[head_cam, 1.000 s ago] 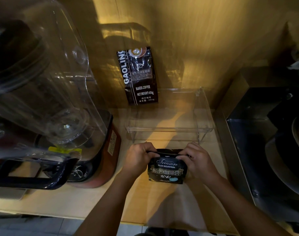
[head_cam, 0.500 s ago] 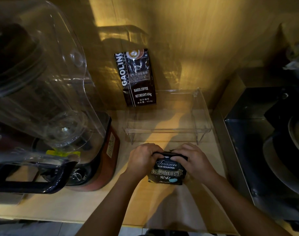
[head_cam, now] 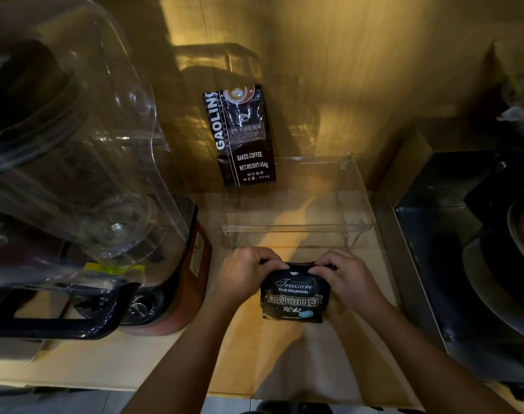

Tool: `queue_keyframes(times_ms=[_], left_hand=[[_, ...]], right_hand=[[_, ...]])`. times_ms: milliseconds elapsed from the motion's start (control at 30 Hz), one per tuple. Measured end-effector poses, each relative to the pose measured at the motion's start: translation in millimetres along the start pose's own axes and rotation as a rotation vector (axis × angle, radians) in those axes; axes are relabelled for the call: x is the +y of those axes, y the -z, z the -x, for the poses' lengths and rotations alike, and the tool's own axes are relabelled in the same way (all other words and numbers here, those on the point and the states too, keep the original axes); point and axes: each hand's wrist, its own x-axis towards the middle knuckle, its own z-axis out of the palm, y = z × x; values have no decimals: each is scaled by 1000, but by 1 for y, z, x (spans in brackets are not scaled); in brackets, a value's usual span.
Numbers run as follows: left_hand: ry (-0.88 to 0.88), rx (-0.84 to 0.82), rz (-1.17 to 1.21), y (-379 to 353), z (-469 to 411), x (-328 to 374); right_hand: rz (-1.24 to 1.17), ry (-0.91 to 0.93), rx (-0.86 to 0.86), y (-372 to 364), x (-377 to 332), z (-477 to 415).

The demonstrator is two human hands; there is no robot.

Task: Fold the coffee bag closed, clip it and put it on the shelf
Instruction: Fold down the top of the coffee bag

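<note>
A small black coffee bag [head_cam: 294, 295] labelled "Treasure Blue Mountain" stands on the wooden counter [head_cam: 153, 363] in front of me. My left hand [head_cam: 245, 271] grips its top left corner and my right hand [head_cam: 346, 277] grips its top right corner, fingers curled over the folded top edge. Just behind the bag stands a clear acrylic shelf [head_cam: 296, 226] on thin wire legs. A taller black "Gaoling" coffee bag [head_cam: 243, 135] leans on the wall at the shelf's back left. No clip is visible.
A large blender with a clear jar [head_cam: 66, 150] and red base [head_cam: 192, 273] fills the left side, close to my left hand. A steel sink [head_cam: 452, 234] with dark dishes lies to the right. A wooden wall [head_cam: 359, 70] closes the back.
Both hands have rolled the bag's top edge further down, so the bag looks shorter. The bag stays in the same spot on the counter.
</note>
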Motion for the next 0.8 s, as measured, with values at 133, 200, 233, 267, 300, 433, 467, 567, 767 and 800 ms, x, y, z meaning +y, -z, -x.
queue_keyframes(times_ms=[133, 200, 233, 267, 300, 433, 467, 567, 767, 800], left_hand=[[-29, -78, 34, 9, -5, -11], [-15, -23, 73, 6, -4, -16], [-6, 18, 83, 3, -2, -18], [1, 55, 93, -1, -1, -20], [10, 82, 113, -4, 0, -21], [126, 146, 359, -15, 0, -21], [169, 167, 428, -18, 0, -18], [237, 211, 579, -27, 3, -14], [131, 179, 488, -22, 5, -17], [110, 175, 483, -22, 6, -16]], right_hand=[[-65, -35, -37, 7, 7, -1], [-101, -73, 15, 7, 6, 1], [-110, -85, 39, 5, 5, 1], [-118, -92, 59, 3, 4, 2], [-132, -98, 77, 1, 4, 3], [-272, -195, 141, -6, 5, 2], [-326, -226, 152, -8, 4, 2], [-363, -252, 146, -11, 1, 1], [36, -12, -27, 8, -2, -7], [95, 29, -24, 8, -4, -7]])
